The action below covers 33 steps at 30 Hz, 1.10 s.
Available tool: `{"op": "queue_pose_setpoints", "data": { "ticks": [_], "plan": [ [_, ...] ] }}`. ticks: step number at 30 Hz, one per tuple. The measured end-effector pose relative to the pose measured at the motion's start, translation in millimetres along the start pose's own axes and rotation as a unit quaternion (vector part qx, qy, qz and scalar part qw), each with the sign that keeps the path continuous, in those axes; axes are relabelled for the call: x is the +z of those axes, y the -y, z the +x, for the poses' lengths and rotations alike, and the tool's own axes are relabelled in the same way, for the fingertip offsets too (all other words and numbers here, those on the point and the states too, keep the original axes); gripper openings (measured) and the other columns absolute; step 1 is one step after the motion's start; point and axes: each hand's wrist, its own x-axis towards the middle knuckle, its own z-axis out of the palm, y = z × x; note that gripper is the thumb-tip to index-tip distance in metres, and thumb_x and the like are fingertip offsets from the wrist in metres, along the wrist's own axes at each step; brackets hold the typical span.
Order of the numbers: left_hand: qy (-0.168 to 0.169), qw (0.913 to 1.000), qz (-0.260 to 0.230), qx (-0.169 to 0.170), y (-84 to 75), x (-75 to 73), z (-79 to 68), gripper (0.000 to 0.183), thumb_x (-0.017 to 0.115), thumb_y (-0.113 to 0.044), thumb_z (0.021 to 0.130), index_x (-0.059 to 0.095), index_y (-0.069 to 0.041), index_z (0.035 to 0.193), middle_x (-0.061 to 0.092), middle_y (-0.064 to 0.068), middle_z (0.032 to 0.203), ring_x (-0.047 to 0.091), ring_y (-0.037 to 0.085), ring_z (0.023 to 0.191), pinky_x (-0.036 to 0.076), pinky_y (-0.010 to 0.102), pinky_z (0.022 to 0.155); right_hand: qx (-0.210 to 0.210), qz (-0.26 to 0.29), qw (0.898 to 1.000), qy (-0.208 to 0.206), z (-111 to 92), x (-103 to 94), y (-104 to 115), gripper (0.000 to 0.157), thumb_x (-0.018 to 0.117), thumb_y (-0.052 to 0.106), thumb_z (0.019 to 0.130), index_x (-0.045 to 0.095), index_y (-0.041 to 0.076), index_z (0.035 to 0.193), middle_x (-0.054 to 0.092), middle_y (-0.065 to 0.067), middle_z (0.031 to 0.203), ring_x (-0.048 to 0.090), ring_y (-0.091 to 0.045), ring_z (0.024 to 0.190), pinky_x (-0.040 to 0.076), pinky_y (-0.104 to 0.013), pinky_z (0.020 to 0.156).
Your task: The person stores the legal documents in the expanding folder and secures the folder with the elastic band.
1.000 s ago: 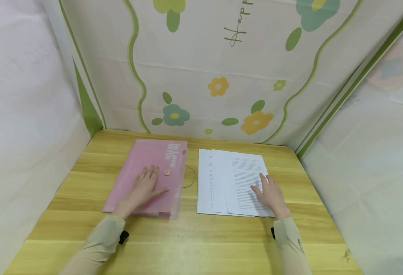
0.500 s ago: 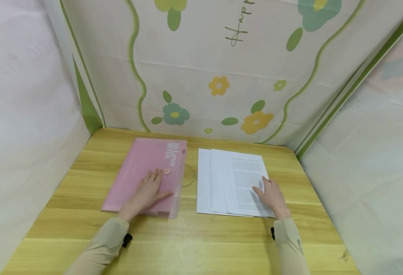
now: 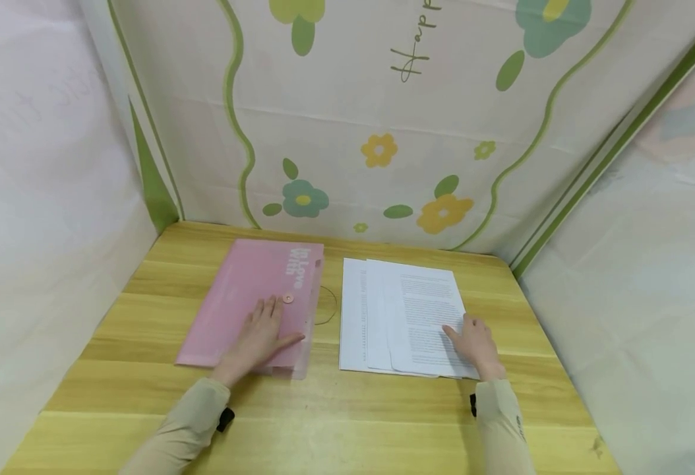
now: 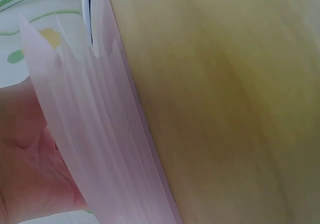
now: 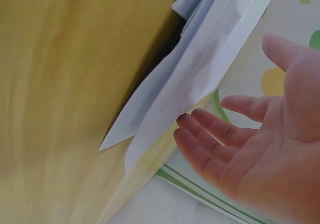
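My left hand [image 3: 260, 338] lies outspread on the pink folder [image 3: 242, 280], left of centre, probably steadying it. My right hand [image 3: 473, 342], well apart, loose and gripping nothing, is at the right edge of the papers [image 3: 421, 307], which overlap right of centre, seemingly within easy reach.

1 translucent pink plastic folder [image 3: 237, 290], at least 3 white rectangular paper sheets [image 3: 423, 303], 2 bare hands [image 3: 261, 335] [image 3: 474, 340], 1 yellow wood-grain table [image 3: 347, 425].
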Motion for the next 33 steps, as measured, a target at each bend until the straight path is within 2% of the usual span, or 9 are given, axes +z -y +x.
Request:
{"op": "queue_pose_setpoints", "data": {
  "ticks": [7,15,22,30,33],
  "plan": [
    [0.009,0.9996,0.020,-0.019,-7.9,7.2,-0.2,0.100,0.062,-0.061,0.088,0.030,0.013,0.149,0.032,0.037,0.153,0.030,0.055,0.142,0.029,0.072,0.109,0.029,-0.005,1.000,0.011,1.7,-0.8,-2.7,0.084,0.045,0.047,0.101,0.022,-0.021,0.145,0.029,-0.049,0.140,0.032,-0.064,0.129,0.037,-0.068,0.103],
    [0.030,0.9985,0.000,-0.045,-18.4,11.2,1.7,0.104,0.062,-0.064,0.086,0.028,0.011,0.150,0.026,0.035,0.156,0.022,0.055,0.145,0.021,0.074,0.112,0.042,-0.014,0.999,-0.004,4.7,1.4,-7.1,0.077,0.054,0.041,0.097,0.036,-0.023,0.135,0.041,-0.046,0.125,0.044,-0.057,0.115,0.045,-0.061,0.088],
    [0.035,0.9981,0.012,-0.050,-23.9,12.8,3.8,0.106,0.059,-0.067,0.086,0.030,0.014,0.148,0.025,0.036,0.156,0.022,0.055,0.145,0.022,0.073,0.112,0.046,-0.018,0.999,-0.012,5.2,3.1,-7.7,0.072,0.061,0.037,0.093,0.044,-0.024,0.126,0.046,-0.042,0.114,0.049,-0.050,0.102,0.046,-0.055,0.081],
    [0.033,0.9983,0.007,-0.047,-28.3,11.7,5.4,0.107,0.068,-0.061,0.083,0.031,0.017,0.146,0.028,0.038,0.154,0.024,0.057,0.144,0.025,0.073,0.111,0.062,0.007,0.998,0.002,5.8,0.4,-6.9,0.070,0.063,0.037,0.091,0.045,-0.022,0.124,0.046,-0.040,0.113,0.049,-0.046,0.097,0.045,-0.050,0.076],
    [0.036,0.9982,0.003,-0.048,-29.9,10.4,5.8,0.105,0.070,-0.057,0.084,0.031,0.017,0.146,0.027,0.038,0.154,0.024,0.058,0.143,0.025,0.073,0.111,0.060,0.007,0.998,0.002,8.0,-1.4,-8.7,0.068,0.065,0.038,0.090,0.050,-0.021,0.120,0.051,-0.039,0.108,0.053,-0.044,0.093,0.047,-0.049,0.074]
  ]
}}
